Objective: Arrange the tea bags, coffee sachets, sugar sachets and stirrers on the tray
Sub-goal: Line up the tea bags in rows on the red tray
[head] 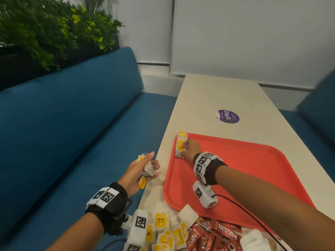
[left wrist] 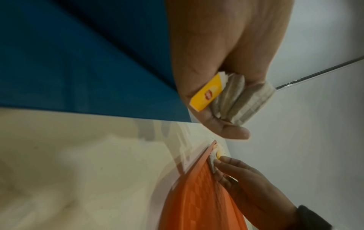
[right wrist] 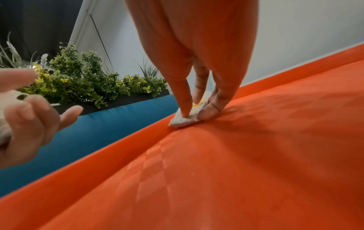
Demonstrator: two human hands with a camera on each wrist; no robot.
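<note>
Paper tea bag (head: 179,148) looked light, limp: right hand (head: 193,149) pinched its edges on tray (head: 253,169); left hand (head: 136,172) gripped spare bags (head: 149,172).

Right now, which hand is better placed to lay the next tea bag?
Probably the right hand: it is on the tray, pinching a tea bag in its corner. The left hand holds spare bags beside it.
</note>
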